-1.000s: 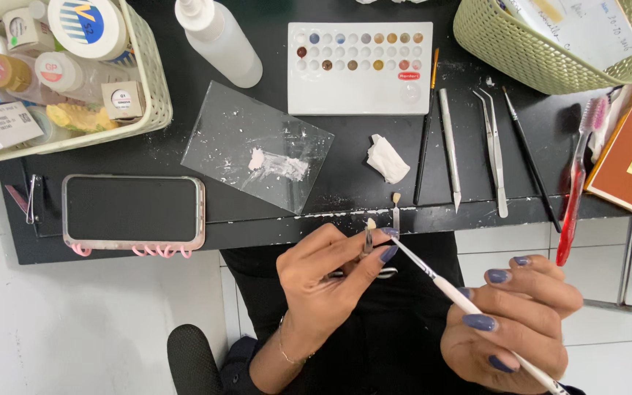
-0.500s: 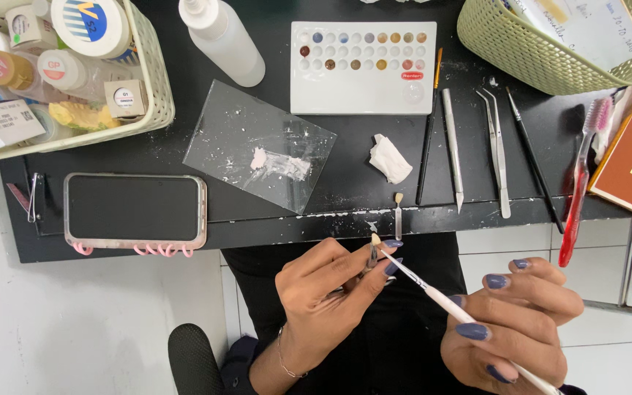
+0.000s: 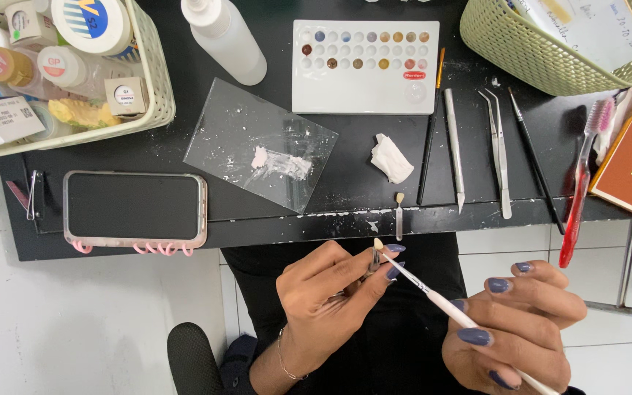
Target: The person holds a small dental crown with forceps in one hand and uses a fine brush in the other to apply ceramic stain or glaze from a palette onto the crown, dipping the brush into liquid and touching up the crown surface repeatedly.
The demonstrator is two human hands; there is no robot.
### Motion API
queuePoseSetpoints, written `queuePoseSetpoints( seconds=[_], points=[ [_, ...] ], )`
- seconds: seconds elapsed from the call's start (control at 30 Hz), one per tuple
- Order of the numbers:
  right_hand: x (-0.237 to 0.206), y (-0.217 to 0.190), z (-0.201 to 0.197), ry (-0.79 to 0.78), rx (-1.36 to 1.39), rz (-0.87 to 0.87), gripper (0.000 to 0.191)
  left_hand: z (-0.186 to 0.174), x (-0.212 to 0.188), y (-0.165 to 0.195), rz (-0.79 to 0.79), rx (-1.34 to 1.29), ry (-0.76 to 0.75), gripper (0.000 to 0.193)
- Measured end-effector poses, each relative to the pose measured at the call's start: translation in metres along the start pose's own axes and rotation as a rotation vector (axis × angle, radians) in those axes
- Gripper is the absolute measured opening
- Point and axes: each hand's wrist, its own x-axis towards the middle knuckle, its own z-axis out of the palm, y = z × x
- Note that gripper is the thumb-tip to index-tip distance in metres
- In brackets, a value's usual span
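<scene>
Head view: thin white brush [image 3: 433, 296] touches small cream tooth [image 3: 378, 243].

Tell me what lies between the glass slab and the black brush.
In the head view, a crumpled white tissue lies between the glass slab and the black brush.

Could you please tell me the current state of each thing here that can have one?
left hand: pinching a small tooth-tipped holder
right hand: gripping a fine brush, tip at the tooth
phone: screen dark, lying flat
glass slab: smeared with white paste
palette: wells filled
tweezers: lying unused
</scene>
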Motion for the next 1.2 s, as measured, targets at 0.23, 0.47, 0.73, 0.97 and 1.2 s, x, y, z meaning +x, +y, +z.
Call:
queuePoseSetpoints(
  seconds=[0.23, 0.47, 0.73, 0.97, 1.2],
  points=[
    [-0.001, -0.001, -0.009, 0.11, 0.0, 0.065, 0.027, -0.001, 0.002, 0.0, 0.005, -0.009, -0.018, 0.024],
    [-0.006, -0.008, -0.02, -0.041, 0.058, 0.102, 0.025, 0.0, 0.002, 0.001, 0.01, -0.072, -0.074, 0.022],
    [0.006, -0.013, -0.028, -0.141, 0.027, 0.129, 0.025, -0.001, 0.0, 0.0, 0.029, -0.09, -0.082, 0.02],
    [0.001, -0.009, -0.013, 0.028, 0.05, 0.067, 0.024, -0.002, -0.001, 0.0, 0.037, -0.083, -0.075, 0.02],
    [0.003, -0.015, -0.016, 0.0, 0.0, 0.131, 0.026, -0.001, -0.001, -0.002, -0.017, -0.085, -0.098, 0.019]
  ],
)
